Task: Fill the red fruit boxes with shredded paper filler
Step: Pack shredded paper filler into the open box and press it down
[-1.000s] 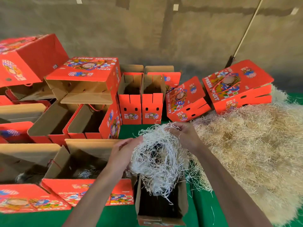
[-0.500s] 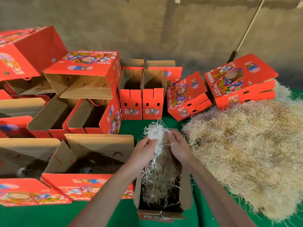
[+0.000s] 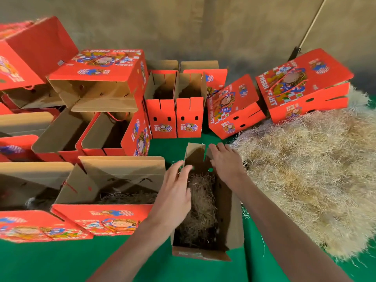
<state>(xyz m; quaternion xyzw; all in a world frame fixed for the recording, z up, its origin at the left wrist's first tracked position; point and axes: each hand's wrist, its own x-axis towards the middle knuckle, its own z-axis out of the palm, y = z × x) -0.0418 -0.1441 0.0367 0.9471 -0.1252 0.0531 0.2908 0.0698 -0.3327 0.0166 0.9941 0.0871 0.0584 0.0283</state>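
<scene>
A narrow open fruit box (image 3: 231,224) stands on the green table right in front of me, its brown inside showing. Shredded paper filler (image 3: 201,204) lies in its bottom. My left hand (image 3: 175,192) reaches over the box's left wall with fingers straight, touching the far flap. My right hand (image 3: 225,161) rests with straight fingers on the box's far right edge. Neither hand holds paper. A big heap of pale shredded paper (image 3: 309,171) covers the table to the right.
Many red fruit boxes crowd the left and back: an open wide one (image 3: 114,180) with some filler beside the narrow box, two upright narrow ones (image 3: 175,119) behind, tilted shut ones (image 3: 305,86) at the back right. A concrete wall rises behind. Green table (image 3: 61,263) shows near me.
The bundle of shredded paper that both hands held above the box has gone down into it. Both hands have let go and now lie spread at the box's far rim.
</scene>
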